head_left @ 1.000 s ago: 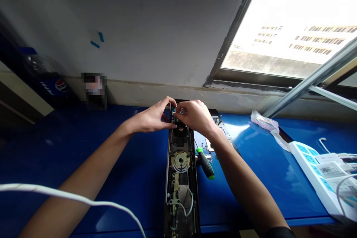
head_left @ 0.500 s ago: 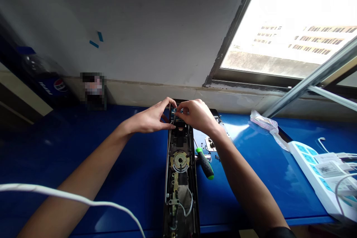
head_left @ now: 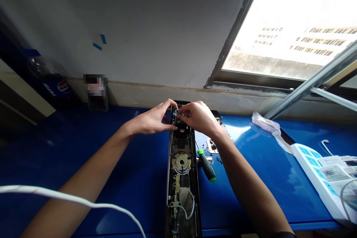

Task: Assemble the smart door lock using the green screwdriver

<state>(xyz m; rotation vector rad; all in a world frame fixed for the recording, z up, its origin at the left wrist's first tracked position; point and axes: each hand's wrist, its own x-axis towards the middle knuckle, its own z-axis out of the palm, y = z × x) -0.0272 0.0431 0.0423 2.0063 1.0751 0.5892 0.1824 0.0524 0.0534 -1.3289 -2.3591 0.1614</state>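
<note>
Head view: the long black device [head_left: 182, 186] lies on the blue table [head_left: 134, 186], far end at both hands. The left hand [head_left: 152, 121] has thumb and fingers apart there; the right hand [head_left: 199, 117] bunches its fingertips, partly hiding the circuit board [head_left: 174, 113] — I cannot tell whether they pinch anything. A screwdriver [head_left: 207, 167] rests just right — a white cable [head_left: 80, 201] crosses before the left forearm [head_left: 108, 163].

Black housing [head_left: 198, 193], blue circuit board [head_left: 174, 113], black-and-green screwdriver handle [head_left: 206, 166], blue table [head_left: 134, 189], white cable [head_left: 111, 206]
</note>
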